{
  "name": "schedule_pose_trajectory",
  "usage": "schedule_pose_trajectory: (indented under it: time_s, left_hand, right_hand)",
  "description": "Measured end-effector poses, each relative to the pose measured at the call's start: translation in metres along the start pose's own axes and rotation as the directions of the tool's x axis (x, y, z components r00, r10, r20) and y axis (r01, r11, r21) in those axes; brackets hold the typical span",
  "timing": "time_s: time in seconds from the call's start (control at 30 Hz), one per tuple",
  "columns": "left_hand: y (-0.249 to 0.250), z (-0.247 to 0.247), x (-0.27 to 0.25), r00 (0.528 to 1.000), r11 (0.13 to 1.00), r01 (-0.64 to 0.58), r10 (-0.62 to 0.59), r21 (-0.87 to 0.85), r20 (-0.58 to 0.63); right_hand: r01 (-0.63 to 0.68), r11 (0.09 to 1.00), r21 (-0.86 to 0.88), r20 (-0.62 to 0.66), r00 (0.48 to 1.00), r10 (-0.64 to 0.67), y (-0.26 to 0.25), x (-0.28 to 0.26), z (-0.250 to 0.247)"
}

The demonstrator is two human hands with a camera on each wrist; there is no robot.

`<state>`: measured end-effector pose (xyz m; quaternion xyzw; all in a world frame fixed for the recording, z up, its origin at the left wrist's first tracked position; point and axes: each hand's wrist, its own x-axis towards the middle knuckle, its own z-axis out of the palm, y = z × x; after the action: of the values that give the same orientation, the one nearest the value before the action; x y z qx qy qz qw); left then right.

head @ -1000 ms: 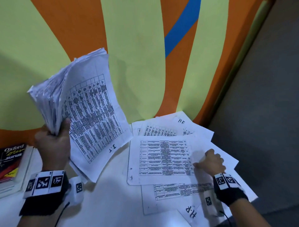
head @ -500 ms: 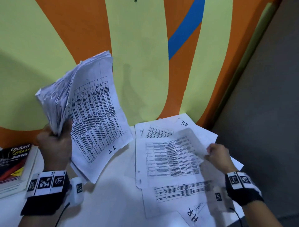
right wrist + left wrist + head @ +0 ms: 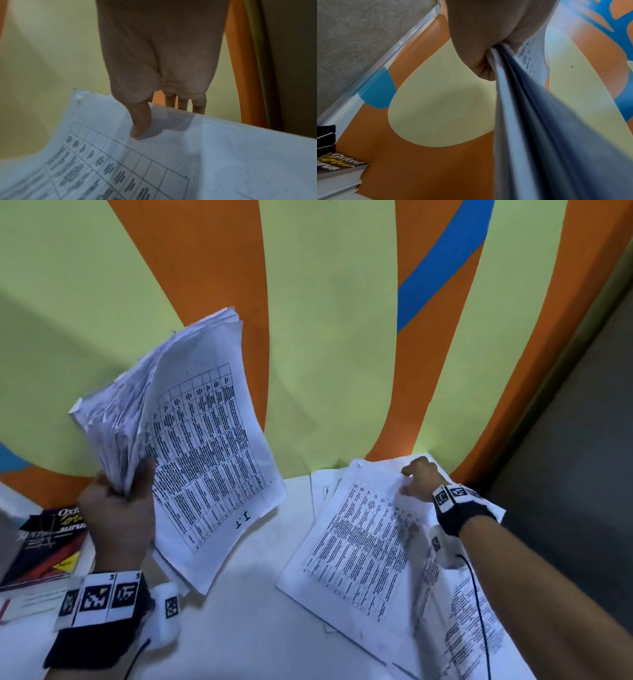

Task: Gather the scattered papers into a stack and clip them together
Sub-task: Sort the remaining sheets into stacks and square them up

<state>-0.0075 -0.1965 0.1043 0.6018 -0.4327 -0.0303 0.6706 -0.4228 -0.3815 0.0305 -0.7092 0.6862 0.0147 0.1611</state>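
My left hand (image 3: 120, 501) grips a thick stack of printed papers (image 3: 191, 440) upright above the white table (image 3: 239, 628), its front sheet marked "I.T". In the left wrist view the left hand (image 3: 488, 60) clamps the stack (image 3: 539, 128) at its lower edge. My right hand (image 3: 419, 479) pinches the far edge of one printed sheet (image 3: 359, 549) and holds it lifted off the scattered papers (image 3: 462, 611) at the right. In the right wrist view the right hand (image 3: 154, 115) has its thumb on top of the sheet (image 3: 154, 162) and fingers behind it. No clip is in view.
A stack of books (image 3: 41, 546), a black Oxford thesaurus on top, lies at the table's left edge, also seen as books (image 3: 335, 174). An orange, yellow and blue wall (image 3: 325, 320) rises right behind the table. A grey floor (image 3: 565, 474) lies beyond the right edge.
My right hand took hold of the top sheet, moved toward the wall and raised the sheet's far edge off the pile. The left hand kept holding its stack upright.
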Motion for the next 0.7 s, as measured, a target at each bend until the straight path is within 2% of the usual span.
schedule_pose_trajectory:
  time_s: [0.13,0.27,0.43,0.53,0.63,0.7]
  left_hand:
    - [-0.009,-0.001,0.001,0.999,0.999,0.042,-0.042,0.013,-0.016]
    - [-0.016,0.004,0.002,0.998,0.998,0.068,-0.068,0.014,-0.012]
    - [-0.017,0.017,-0.004,0.998,0.996,0.066,-0.066,0.057,-0.001]
    - [-0.015,0.021,-0.007,0.997,0.996,0.064,-0.067,0.069,0.048]
    - [-0.016,0.022,-0.007,0.997,0.998,0.062,-0.062,0.010,0.053]
    - [-0.014,0.021,-0.009,0.996,0.996,0.084,-0.083,-0.043,0.039]
  right_hand:
    - [-0.065,0.995,-0.071,0.133,0.988,0.074,-0.001,0.017,0.022]
    - [-0.060,0.988,-0.141,0.125,0.989,0.078,-0.001,0.026,0.026]
    - [-0.047,0.997,-0.063,0.159,0.986,0.057,-0.002,0.022,0.025]
    - [-0.092,0.995,-0.025,0.104,0.990,0.094,0.002,0.015,0.024]
    - [-0.077,0.996,0.054,0.116,0.991,0.070,0.004,0.008,0.018]
    - [-0.042,0.990,0.138,0.045,0.998,0.036,0.001,-0.002,0.016]
